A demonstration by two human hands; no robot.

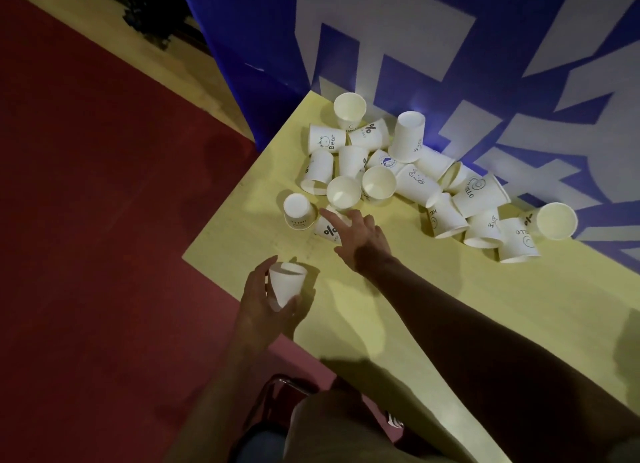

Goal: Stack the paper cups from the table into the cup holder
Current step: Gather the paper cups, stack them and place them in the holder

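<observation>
Yellow table [433, 289] holds scattered paper cups [408, 171]; left hand [266, 303] grips 1 cup [285, 282] upright, while the nearer open right hand [360, 235] reaches a tipped "%" cup [327, 230] lying just left of it.

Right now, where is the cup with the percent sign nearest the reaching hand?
It lies on its side on the yellow table, under the right hand's fingers, beside an upside-down cup: percent cup.
</observation>
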